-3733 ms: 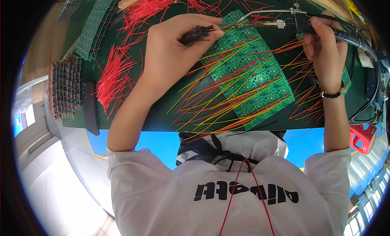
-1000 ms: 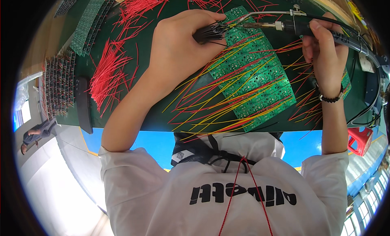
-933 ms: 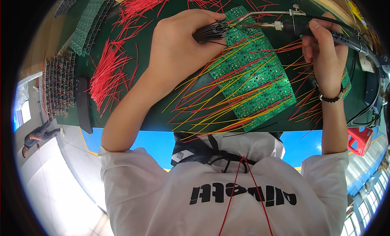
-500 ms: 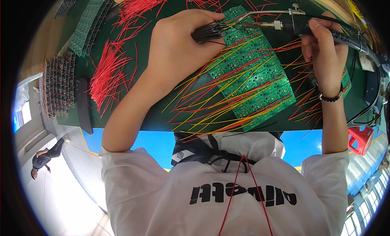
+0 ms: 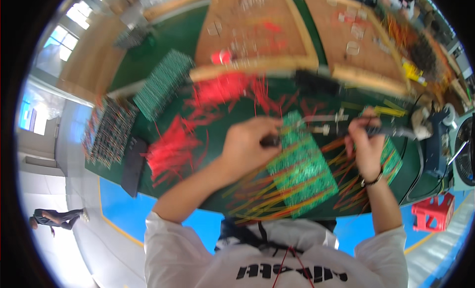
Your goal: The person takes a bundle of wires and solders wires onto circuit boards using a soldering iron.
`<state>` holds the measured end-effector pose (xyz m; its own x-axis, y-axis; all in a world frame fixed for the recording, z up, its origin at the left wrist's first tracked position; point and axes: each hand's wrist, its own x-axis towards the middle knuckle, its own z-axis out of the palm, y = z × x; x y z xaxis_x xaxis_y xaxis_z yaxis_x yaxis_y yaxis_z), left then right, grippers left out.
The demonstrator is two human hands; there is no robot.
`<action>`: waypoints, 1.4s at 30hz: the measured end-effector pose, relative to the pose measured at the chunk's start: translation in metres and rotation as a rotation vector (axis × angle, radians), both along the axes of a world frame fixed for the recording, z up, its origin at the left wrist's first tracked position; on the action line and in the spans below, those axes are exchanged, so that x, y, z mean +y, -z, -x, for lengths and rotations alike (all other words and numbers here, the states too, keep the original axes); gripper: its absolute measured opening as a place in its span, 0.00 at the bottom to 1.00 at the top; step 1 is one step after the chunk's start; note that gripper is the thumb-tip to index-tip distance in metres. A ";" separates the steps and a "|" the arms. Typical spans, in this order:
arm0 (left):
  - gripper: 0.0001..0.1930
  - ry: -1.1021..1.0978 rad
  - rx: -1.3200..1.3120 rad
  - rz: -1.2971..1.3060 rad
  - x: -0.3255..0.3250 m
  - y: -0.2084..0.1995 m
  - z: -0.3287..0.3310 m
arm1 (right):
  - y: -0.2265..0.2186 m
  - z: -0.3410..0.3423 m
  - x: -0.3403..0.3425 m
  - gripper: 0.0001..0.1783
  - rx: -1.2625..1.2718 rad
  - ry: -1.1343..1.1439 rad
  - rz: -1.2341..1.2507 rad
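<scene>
A green circuit board with many red, orange and yellow wires lies on the dark green bench in front of me. My left hand is closed on a small dark tool at the board's upper left edge. My right hand grips a dark-handled soldering tool whose metal shaft reaches left over the top of the board, toward the left hand. The frame is motion-blurred, so the tool tips are unclear.
Loose red wires lie left of the board. Stacks of green boards and wired boards sit at the left. Wooden trays stand at the back. A fan and red stool are at right. A person stands far left.
The view has swung upward, showing more of the bench and the wooden trays. Both hands hold the same grips at the top of the board.
</scene>
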<state>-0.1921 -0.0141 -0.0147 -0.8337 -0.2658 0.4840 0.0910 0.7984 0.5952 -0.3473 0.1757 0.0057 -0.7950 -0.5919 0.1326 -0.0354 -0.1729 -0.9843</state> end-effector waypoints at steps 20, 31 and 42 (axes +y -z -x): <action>0.10 -0.188 0.117 -0.584 -0.025 0.006 -0.008 | -0.004 0.005 0.002 0.10 0.048 -0.039 0.020; 0.04 0.093 0.432 -0.966 -0.039 -0.013 -0.017 | -0.001 0.003 0.005 0.12 0.047 -0.084 0.057; 0.06 0.042 0.298 -0.930 0.001 -0.032 -0.016 | -0.005 0.002 0.005 0.12 0.018 -0.061 0.034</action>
<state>-0.1763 -0.0132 0.0178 -0.7289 -0.6210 0.2882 0.3572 0.0141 0.9339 -0.3498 0.1812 0.0104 -0.7547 -0.6343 0.1676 -0.0413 -0.2091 -0.9770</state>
